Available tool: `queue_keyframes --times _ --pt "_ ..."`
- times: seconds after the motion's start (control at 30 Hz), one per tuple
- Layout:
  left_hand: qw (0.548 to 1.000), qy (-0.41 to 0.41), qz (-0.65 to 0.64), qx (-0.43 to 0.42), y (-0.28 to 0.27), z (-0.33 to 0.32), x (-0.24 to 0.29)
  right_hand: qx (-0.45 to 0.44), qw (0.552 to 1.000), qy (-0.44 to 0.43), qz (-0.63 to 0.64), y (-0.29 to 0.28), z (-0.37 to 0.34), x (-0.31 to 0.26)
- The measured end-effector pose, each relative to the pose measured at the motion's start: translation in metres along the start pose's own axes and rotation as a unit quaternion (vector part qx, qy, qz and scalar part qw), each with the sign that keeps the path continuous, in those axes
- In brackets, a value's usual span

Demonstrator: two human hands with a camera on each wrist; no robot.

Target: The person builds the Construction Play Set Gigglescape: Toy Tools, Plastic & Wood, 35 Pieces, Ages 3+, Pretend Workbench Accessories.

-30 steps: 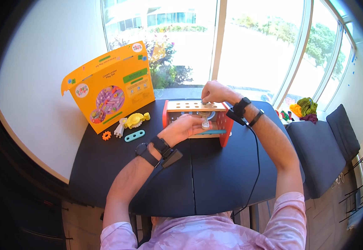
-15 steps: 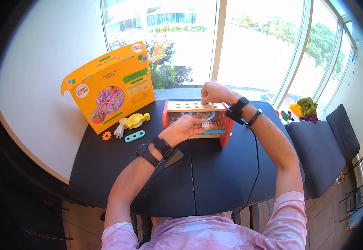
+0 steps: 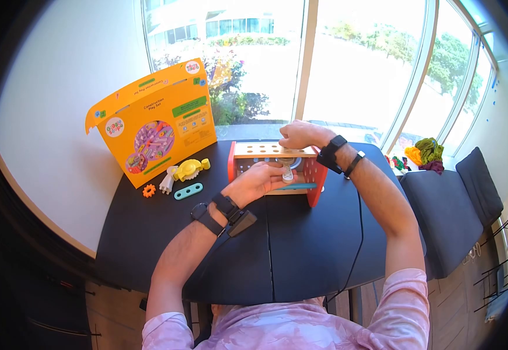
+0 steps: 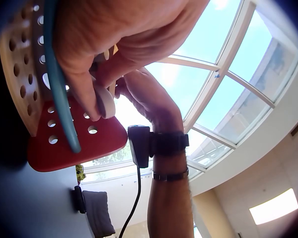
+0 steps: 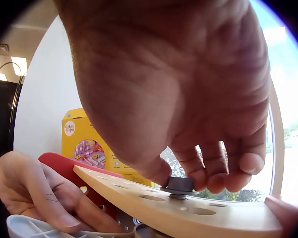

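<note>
My right hand (image 3: 305,135) is over the right part of a toy workbench's wooden top (image 3: 265,150). Its thumb and fingertips pinch a dark grey toy bolt (image 5: 181,184), which stands upright in a hole of that board. Below the board, in front of the bench's open side, my left hand (image 3: 258,181) pinches a pale grey toy wrench (image 3: 287,175), its ring end up under the top. The bench has red side panels (image 4: 79,146) with holes and a teal bar (image 4: 64,109) along the front.
At the back left stands an open yellow box (image 3: 154,125). Before it lie a yellow toy piece (image 3: 189,169), a white piece (image 3: 167,182), an orange gear (image 3: 149,191) and a teal strip (image 3: 188,191) with holes. A cable (image 3: 360,233) runs from the right wrist.
My right hand has turned and dipped slightly at the bolt, with its knuckles now lower. The left hand and the wrench have stayed nearly still.
</note>
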State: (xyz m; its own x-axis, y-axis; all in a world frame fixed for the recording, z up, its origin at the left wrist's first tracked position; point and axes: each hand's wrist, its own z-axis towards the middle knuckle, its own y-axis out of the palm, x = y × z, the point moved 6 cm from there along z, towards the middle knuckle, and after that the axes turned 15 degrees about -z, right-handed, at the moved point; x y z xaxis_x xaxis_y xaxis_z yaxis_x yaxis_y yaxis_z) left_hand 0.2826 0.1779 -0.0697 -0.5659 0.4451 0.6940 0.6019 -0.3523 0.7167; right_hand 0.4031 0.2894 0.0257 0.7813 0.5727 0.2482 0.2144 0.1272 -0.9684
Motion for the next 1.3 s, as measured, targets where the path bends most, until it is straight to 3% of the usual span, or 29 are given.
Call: queue_keyframes --times 0.23,0.43,0.53,0.63,0.73,0.83,0.93,1.03,1.13,1.23,1.3 --pt "1.000 0.007 -0.002 0.002 -0.001 0.000 0.000 -0.070 0.995 0.063 0.045 -0.010 -0.011 0.001" --pt "1.000 0.009 0.002 0.010 0.001 -0.003 0.001 -0.101 0.991 0.082 -0.011 -0.016 -0.015 0.003" --pt "1.000 0.006 0.000 0.007 0.003 -0.004 0.001 -0.054 0.996 0.073 0.019 -0.020 -0.015 0.004" --pt "1.000 0.005 -0.005 -0.002 0.000 -0.002 0.000 -0.074 0.997 0.004 0.011 -0.018 -0.014 -0.002" --pt "1.000 0.004 0.008 -0.003 -0.001 -0.001 0.000 -0.134 0.988 0.078 -0.022 -0.016 -0.012 0.000" --pt "1.000 0.015 0.015 -0.004 0.000 -0.002 0.000 -0.048 0.997 0.057 0.032 -0.017 -0.011 0.002" --pt "1.000 0.008 0.016 -0.008 -0.001 -0.001 -0.001 -0.088 0.995 0.046 0.025 -0.012 -0.007 0.001" --pt "1.000 0.014 0.015 0.000 -0.002 -0.001 0.000 -0.111 0.990 0.089 -0.008 -0.016 -0.010 0.000" --pt "1.000 0.012 0.014 -0.005 -0.002 -0.001 0.000 -0.067 0.997 0.039 0.016 -0.018 -0.010 -0.001" --pt "1.000 0.012 0.009 -0.006 -0.002 -0.001 -0.001 -0.114 0.990 0.084 -0.013 -0.013 -0.006 0.002" --pt "1.000 0.014 0.010 -0.006 -0.002 -0.001 0.000 -0.094 0.993 0.075 0.011 -0.020 -0.013 0.000"
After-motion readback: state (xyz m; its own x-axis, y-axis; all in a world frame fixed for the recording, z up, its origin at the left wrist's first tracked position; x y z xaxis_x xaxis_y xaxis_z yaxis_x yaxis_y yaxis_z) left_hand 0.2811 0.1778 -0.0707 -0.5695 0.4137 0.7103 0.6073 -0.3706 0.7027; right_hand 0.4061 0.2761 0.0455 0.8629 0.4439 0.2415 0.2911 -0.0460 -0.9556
